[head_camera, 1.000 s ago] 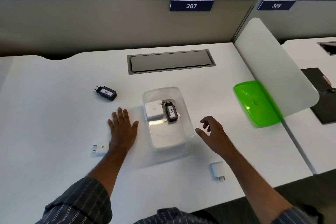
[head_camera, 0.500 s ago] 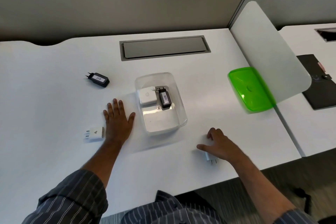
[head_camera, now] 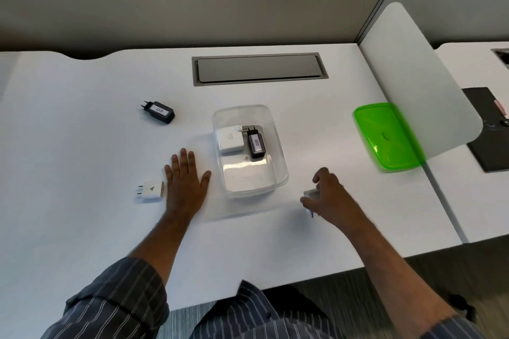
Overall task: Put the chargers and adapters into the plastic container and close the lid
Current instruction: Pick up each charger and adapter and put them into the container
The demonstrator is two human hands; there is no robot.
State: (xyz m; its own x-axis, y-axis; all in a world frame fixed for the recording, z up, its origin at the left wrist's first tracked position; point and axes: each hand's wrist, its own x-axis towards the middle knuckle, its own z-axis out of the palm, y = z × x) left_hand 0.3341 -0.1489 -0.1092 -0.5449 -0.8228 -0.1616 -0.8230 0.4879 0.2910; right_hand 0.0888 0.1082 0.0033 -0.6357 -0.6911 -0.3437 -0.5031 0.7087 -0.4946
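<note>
while the left hand [head_camera: 186, 181] lies flat on the white desk [head_camera: 82, 146] with its fingers spread, just left of the clear plastic container [head_camera: 275, 146], the right hand [head_camera: 327, 195] pinches a small white charger [head_camera: 310, 193] just off the container's near right corner, prongs pointing down. inside the container, a white square adapter [head_camera: 230, 139] and a black charger [head_camera: 255, 143] labelled 026 lie side by side at the far end. another white charger [head_camera: 151, 190] sits just beside the left hand, and a black charger marked 017 [head_camera: 159, 112] lies farther back. the green lid [head_camera: 385, 137] rests well apart at the right, against a white divider [head_camera: 418, 77].
</note>
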